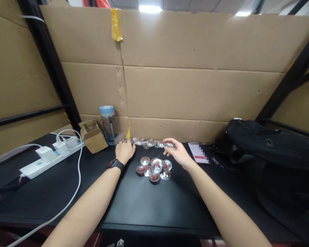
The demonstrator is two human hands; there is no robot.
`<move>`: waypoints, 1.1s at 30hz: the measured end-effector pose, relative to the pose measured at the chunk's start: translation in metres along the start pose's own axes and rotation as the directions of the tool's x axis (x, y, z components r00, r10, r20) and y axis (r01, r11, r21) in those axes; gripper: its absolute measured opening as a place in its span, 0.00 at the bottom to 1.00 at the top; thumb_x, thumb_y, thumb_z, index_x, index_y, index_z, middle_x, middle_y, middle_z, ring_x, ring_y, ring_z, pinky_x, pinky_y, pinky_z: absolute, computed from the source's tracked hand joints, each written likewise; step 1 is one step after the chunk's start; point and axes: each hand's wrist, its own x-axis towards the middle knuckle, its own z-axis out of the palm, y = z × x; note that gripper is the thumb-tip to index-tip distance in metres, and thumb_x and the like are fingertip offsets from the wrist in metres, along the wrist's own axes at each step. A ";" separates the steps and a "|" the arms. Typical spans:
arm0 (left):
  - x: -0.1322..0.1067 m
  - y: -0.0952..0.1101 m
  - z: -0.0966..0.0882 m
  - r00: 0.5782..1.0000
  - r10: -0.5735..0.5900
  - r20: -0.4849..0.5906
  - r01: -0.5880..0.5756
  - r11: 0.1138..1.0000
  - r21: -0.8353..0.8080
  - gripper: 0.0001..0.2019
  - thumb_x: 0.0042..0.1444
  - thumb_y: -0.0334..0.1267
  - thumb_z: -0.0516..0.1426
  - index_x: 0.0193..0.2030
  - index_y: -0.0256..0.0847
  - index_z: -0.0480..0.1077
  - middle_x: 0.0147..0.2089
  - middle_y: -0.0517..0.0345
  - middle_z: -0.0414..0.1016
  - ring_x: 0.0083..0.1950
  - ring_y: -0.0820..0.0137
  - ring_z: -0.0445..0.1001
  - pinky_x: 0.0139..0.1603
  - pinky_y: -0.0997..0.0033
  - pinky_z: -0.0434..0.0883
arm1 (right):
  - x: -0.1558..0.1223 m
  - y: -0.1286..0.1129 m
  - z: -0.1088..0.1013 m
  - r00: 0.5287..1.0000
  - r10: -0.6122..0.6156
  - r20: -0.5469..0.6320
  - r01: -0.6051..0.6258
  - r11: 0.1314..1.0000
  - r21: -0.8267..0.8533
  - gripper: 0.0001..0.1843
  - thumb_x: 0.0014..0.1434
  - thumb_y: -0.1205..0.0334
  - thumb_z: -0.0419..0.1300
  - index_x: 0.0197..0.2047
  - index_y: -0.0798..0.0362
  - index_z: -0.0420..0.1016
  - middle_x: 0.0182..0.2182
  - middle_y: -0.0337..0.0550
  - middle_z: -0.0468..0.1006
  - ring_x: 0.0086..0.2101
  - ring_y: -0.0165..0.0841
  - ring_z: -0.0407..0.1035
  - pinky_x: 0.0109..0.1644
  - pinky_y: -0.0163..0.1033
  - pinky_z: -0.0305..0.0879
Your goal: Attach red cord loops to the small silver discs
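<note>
Several silver finger cymbals (157,166) with red loops lie loosely piled on the black tabletop (144,206) between my forearms. Behind them runs a row of similar cymbals in clear plastic wrappers (149,143). My left hand (125,152), with a black watch on its wrist, is at the row's left end beside a piece of clear plastic (120,138). Its thumb and index finger look apart; its other fingertips are hidden. At the right end, my right hand (179,154) has its fingers spread next to the last wrapped cymbal (170,144), with no clear grip on it.
To the left are a white power strip (51,159) with chargers and cables, an opened cardboard box (94,137) and a blue-lidded bottle (109,127). A phone (198,153) and a black bag (267,147) are on the right. Cardboard walls (170,92) enclose the table.
</note>
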 end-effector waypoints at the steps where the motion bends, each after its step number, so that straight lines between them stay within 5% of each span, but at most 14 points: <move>1: -0.001 0.001 0.000 1.000 -0.009 0.008 0.009 1.000 -0.001 0.23 0.66 0.46 0.48 0.55 0.29 0.71 0.45 0.34 0.79 0.49 0.48 0.76 0.48 0.55 0.69 | 0.000 0.000 0.000 1.000 0.004 0.008 -0.004 1.000 -0.008 0.18 0.57 0.58 0.64 0.50 0.52 0.73 0.44 0.47 0.79 0.32 0.32 0.77 0.34 0.37 0.68; 4: -0.003 0.005 0.002 1.000 0.012 0.005 -0.012 1.000 -0.007 0.24 0.65 0.46 0.49 0.57 0.28 0.69 0.51 0.32 0.77 0.53 0.46 0.74 0.51 0.52 0.68 | -0.001 -0.001 0.000 1.000 0.005 0.025 -0.005 1.000 -0.025 0.17 0.57 0.59 0.64 0.49 0.51 0.73 0.45 0.47 0.79 0.32 0.32 0.77 0.34 0.37 0.69; 6: -0.004 0.009 0.004 0.991 0.124 -0.048 -0.126 0.991 -0.041 0.23 0.66 0.45 0.48 0.61 0.31 0.67 0.59 0.34 0.73 0.59 0.48 0.70 0.56 0.51 0.65 | -0.001 -0.002 -0.001 1.000 -0.002 0.026 0.002 1.000 -0.031 0.17 0.56 0.58 0.64 0.49 0.51 0.73 0.46 0.46 0.78 0.32 0.32 0.76 0.34 0.37 0.69; 9: -0.003 0.020 0.010 0.910 0.405 -0.086 -0.413 0.901 -0.132 0.23 0.68 0.41 0.46 0.68 0.41 0.62 0.70 0.44 0.64 0.68 0.55 0.62 0.65 0.53 0.59 | 0.000 -0.001 -0.002 1.000 -0.010 0.022 0.011 0.999 -0.042 0.17 0.56 0.58 0.64 0.49 0.51 0.73 0.44 0.46 0.78 0.32 0.32 0.76 0.34 0.37 0.68; 12: -0.001 0.027 0.019 0.840 0.542 0.007 -0.525 0.818 -0.236 0.25 0.70 0.44 0.44 0.72 0.51 0.55 0.74 0.53 0.58 0.73 0.57 0.56 0.67 0.50 0.55 | 0.000 0.000 -0.002 0.999 -0.016 0.029 0.018 0.999 -0.052 0.17 0.57 0.58 0.64 0.49 0.52 0.73 0.40 0.44 0.79 0.32 0.32 0.76 0.34 0.36 0.68; 15: 0.002 0.027 0.024 0.838 0.537 0.097 -0.490 0.819 -0.297 0.25 0.70 0.46 0.43 0.73 0.51 0.54 0.71 0.51 0.63 0.71 0.56 0.59 0.66 0.49 0.56 | 0.001 0.001 -0.001 0.999 -0.013 0.042 0.016 0.998 -0.068 0.17 0.57 0.58 0.64 0.49 0.51 0.73 0.37 0.42 0.79 0.32 0.32 0.76 0.34 0.36 0.68; 25: -0.004 0.035 0.010 0.898 0.438 0.040 -0.422 0.884 -0.201 0.18 0.66 0.49 0.53 0.55 0.42 0.71 0.54 0.42 0.75 0.55 0.53 0.73 0.58 0.53 0.60 | 0.000 0.002 0.000 0.996 0.003 0.093 0.006 0.995 -0.095 0.16 0.57 0.59 0.63 0.49 0.51 0.73 0.44 0.45 0.78 0.32 0.31 0.76 0.30 0.34 0.68; 33: -0.007 0.039 0.009 0.905 0.425 0.038 -0.413 0.895 -0.168 0.23 0.67 0.49 0.51 0.66 0.47 0.64 0.60 0.42 0.72 0.58 0.50 0.71 0.57 0.50 0.58 | 0.001 0.007 -0.001 0.989 0.007 0.146 0.011 0.992 -0.127 0.17 0.57 0.62 0.62 0.51 0.50 0.72 0.52 0.47 0.73 0.30 0.28 0.76 0.31 0.34 0.69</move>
